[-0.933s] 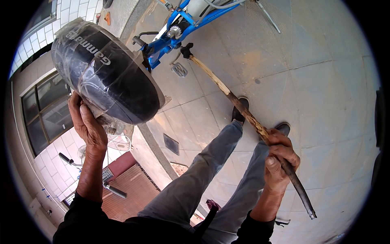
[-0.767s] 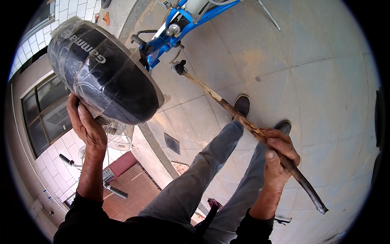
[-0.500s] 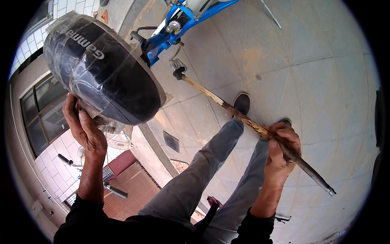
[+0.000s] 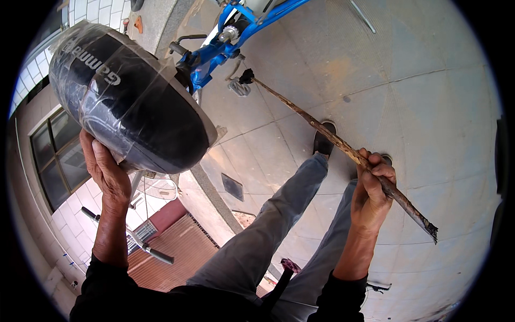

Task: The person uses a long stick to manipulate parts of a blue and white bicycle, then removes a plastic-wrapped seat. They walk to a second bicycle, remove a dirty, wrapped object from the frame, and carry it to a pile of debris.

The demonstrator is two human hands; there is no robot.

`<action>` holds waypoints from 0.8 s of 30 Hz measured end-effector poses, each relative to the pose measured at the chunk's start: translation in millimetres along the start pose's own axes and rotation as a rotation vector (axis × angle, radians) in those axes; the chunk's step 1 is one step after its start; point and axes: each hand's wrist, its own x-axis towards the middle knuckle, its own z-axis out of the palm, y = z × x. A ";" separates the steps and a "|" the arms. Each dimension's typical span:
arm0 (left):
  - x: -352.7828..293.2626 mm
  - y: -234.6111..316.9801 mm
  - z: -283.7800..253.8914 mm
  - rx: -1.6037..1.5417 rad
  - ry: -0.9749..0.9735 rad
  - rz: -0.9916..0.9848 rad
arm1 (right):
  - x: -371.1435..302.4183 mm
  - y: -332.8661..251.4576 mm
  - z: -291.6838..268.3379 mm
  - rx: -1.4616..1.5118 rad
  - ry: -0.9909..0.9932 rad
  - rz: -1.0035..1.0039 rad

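Left hand (image 4: 107,172) raised at the left of the view, palm and fingers cupped tight under a black tyre (image 4: 129,91) wrapped in clear plastic film, thumb pressed on the near sidewall; tyre held up tilted, tread facing down and to the right, its upper edge near the blue bicycle frame (image 4: 236,32); whether the two touch, cannot tell. Right hand (image 4: 373,188) lower right, fingers closed in a fist round a long rusty rod (image 4: 343,147), gripping it nearer its lower end; rod slanted from the lower right up toward the upper left, its dark tip just beside the bicycle's pedal (image 4: 238,86) and below the frame; frayed lower end sticking out past the fist. Grey trouser legs (image 4: 279,214) and dark shoes (image 4: 323,140) below, standing on pale paving slabs (image 4: 418,96); tiled wall with a window (image 4: 53,155) off at the left.
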 end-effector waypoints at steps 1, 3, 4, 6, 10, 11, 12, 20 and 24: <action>1.2 0.3 -1.1 0.006 -0.016 -0.001 | 1.5 2.9 0.4 0.008 -0.003 0.013; 1.4 -18.2 -11.3 0.155 -0.044 0.080 | 4.2 7.9 1.1 0.021 -0.004 0.037; 0.4 -37.1 -17.0 0.227 -0.059 0.121 | 7.4 12.2 -0.3 0.044 -0.013 0.048; -0.3 -63.4 -32.4 0.377 -0.085 0.204 | 11.4 18.8 -0.7 0.097 -0.034 0.072; -6.7 -64.5 -34.7 0.589 -0.079 0.408 | 18.8 32.9 -3.3 0.192 -0.034 0.103; -8.6 -67.3 -35.6 0.538 -0.073 0.390 | 20.4 36.3 -2.9 0.213 -0.031 0.109; -10.4 -69.1 -36.6 0.485 -0.067 0.373 | 21.3 37.7 -2.2 0.233 -0.025 0.116; -2.8 -37.3 -20.9 0.447 -0.144 0.637 | 34.2 65.7 -1.2 0.425 0.153 0.154; 10.5 -30.3 -17.1 0.456 -0.102 0.653 | 33.1 77.7 -9.2 0.546 0.213 0.218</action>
